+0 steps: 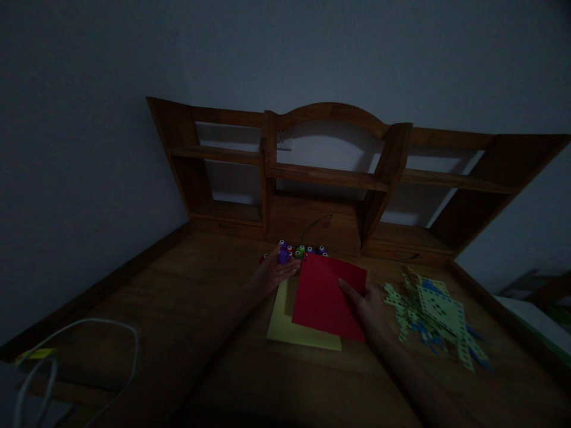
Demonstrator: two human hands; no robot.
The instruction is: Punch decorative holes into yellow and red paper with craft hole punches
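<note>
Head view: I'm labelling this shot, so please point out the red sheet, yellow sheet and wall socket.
Red sheet (322, 298): head view, middle of its face.
Yellow sheet (280, 324): head view, uncovered lower-left part.
Wall socket (284, 142): head view, middle of its plate.

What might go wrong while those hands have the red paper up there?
The right hand grips the red paper near its right edge, so the other side might droop or bend.
The paper's top corner looks close to the small colourful things, so it could bump one.
The patterned scraps lie beside that hand; a sideways swing might scatter them.
</note>
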